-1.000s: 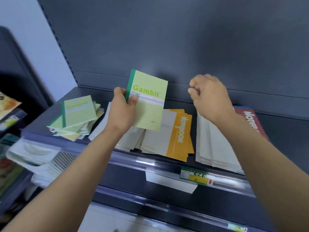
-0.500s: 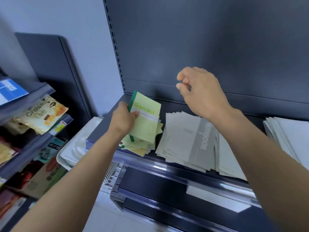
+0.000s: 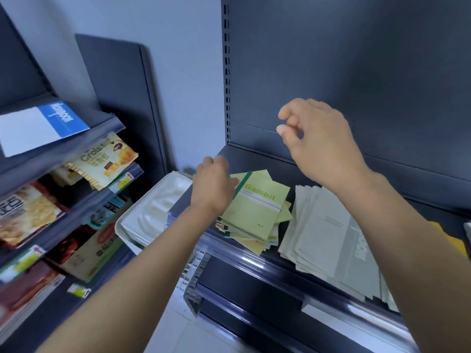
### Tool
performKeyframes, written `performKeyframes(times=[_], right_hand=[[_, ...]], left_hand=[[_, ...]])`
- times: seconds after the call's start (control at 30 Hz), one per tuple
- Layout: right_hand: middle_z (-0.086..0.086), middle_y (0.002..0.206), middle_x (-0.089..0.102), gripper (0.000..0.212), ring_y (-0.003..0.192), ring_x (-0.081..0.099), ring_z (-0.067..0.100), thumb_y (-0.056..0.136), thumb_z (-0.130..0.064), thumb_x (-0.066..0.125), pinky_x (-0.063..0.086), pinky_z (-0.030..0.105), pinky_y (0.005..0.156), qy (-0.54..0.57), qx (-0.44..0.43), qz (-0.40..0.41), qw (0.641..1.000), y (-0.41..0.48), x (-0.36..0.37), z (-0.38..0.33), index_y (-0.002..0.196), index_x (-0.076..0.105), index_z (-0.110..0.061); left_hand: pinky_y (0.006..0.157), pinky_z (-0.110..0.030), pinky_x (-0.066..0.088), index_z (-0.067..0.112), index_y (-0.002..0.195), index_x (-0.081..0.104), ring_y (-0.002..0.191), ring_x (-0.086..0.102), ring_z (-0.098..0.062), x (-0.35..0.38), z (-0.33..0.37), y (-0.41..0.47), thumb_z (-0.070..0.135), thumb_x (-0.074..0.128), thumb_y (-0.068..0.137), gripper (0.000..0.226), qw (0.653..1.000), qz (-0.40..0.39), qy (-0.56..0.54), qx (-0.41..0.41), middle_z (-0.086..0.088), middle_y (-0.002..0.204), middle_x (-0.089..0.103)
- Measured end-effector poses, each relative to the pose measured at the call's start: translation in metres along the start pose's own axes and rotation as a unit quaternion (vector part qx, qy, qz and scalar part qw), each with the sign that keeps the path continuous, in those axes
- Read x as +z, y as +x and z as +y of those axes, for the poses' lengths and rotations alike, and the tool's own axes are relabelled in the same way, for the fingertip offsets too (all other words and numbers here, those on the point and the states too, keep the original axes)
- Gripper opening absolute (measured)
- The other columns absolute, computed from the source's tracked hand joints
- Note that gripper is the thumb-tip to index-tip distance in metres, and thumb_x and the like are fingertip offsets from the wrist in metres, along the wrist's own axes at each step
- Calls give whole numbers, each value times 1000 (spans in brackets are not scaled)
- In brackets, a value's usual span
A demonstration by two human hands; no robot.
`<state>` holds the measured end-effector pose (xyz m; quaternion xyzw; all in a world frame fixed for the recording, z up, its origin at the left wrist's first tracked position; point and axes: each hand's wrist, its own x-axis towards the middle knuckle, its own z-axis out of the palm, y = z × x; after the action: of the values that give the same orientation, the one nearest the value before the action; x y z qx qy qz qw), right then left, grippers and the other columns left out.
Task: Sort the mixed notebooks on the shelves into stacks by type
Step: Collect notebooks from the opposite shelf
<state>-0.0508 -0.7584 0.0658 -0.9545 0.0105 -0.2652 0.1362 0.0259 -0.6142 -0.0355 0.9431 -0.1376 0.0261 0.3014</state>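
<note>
A green "Gambit" notebook (image 3: 257, 207) lies flat on top of a loose stack of green notebooks (image 3: 244, 240) at the left end of the dark shelf (image 3: 257, 154). My left hand (image 3: 214, 186) is at that notebook's spine edge, thumb on the cover, fingers curled. My right hand (image 3: 316, 138) hovers above the shelf near the back panel, fingers loosely curled, holding nothing. A fanned pile of pale grey notebooks (image 3: 328, 235) lies to the right of the green stack.
An orange notebook (image 3: 449, 242) peeks out at the far right. A white tray (image 3: 153, 212) sits left of the shelf end. Shelves on the left hold snack packets (image 3: 104, 159) and a blue-and-white notebook (image 3: 43, 126). A glossy rail (image 3: 254, 261) runs along the shelf front.
My left hand has lowered the green notebook from upright onto the green stack. The view has swung left, and my right hand has stayed raised.
</note>
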Motion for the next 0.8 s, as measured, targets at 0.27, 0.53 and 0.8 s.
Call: performKeyframes(times=[0.27, 0.53, 0.8], right_hand=[[9, 106, 60, 21, 101, 52, 29, 92, -17, 52, 38, 38, 87, 101, -156, 12, 982, 45, 37, -75, 111, 58, -9], [10, 104, 59, 18, 100, 50, 30, 92, -17, 53, 36, 36, 83, 178, -292, 2, 940, 56, 64, -173, 107, 58, -8], [10, 101, 60, 16, 97, 51, 31, 91, -14, 54, 37, 35, 82, 226, -361, 6, 905, 41, 84, -282, 103, 59, -6]], left_hand=[[87, -39, 40, 7, 104, 57, 98, 49, -27, -111, -26, -24, 16, 62, 86, 21, 965, 261, 7, 4, -9, 104, 53], [91, -43, 41, 8, 105, 57, 101, 51, -27, -179, -80, -85, 16, 59, 89, 19, 913, 390, 84, -89, -8, 106, 55], [91, -43, 42, 11, 103, 55, 99, 50, -23, -236, -155, -140, 18, 58, 91, 14, 881, 437, 95, -158, 0, 104, 51]])
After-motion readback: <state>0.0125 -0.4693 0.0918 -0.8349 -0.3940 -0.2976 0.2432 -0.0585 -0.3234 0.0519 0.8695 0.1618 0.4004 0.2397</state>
